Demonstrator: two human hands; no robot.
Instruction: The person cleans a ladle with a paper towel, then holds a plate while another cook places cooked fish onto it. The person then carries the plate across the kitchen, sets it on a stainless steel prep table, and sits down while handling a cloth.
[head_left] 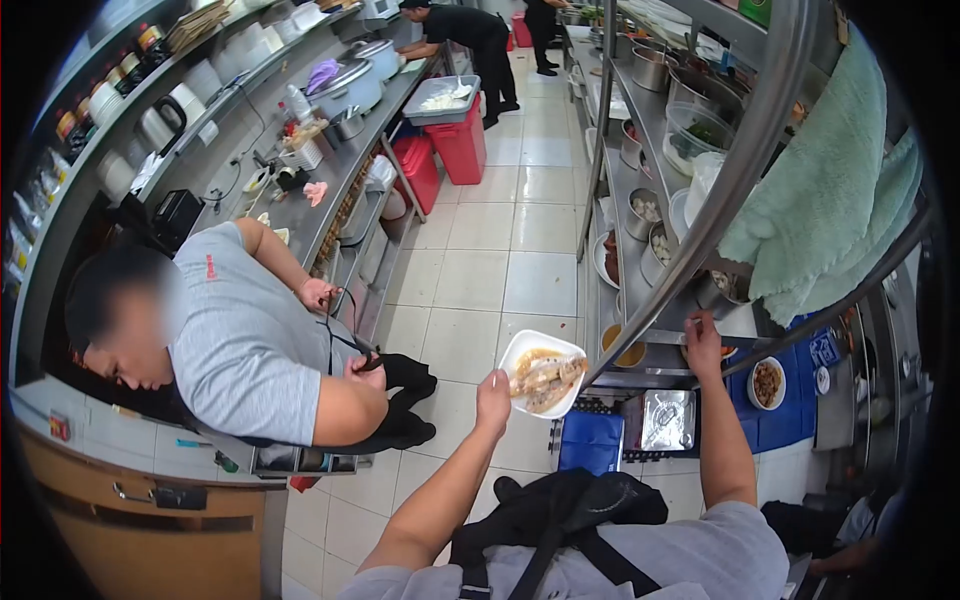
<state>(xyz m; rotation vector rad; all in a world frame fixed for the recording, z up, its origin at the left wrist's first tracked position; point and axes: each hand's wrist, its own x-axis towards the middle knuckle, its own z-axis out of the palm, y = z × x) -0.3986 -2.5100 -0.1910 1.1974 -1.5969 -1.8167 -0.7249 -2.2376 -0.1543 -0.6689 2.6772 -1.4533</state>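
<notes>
A white square dish (512, 352) with pieces of food in brown sauce (545, 380) is held out over the tiled floor. My left hand (493, 403) grips its left edge. My right hand (703, 338) reaches to the lower shelf of the metal rack, its fingers bent near the shelf edge. Whether those fingers hold anything is too small to tell. Just below that hand, partly hidden by the wrist, is a plate with orange food (728, 352). A white bowl of brown food (767, 384) stands to its right on a blue surface.
A person in a grey shirt (245, 330) stands close at the left, holding a dark cord. Metal rack posts (725, 205) and green towels (830, 190) are at the right. Red bins (460, 145) stand ahead, with two people in black beyond. A blue crate (590, 442) is low in front.
</notes>
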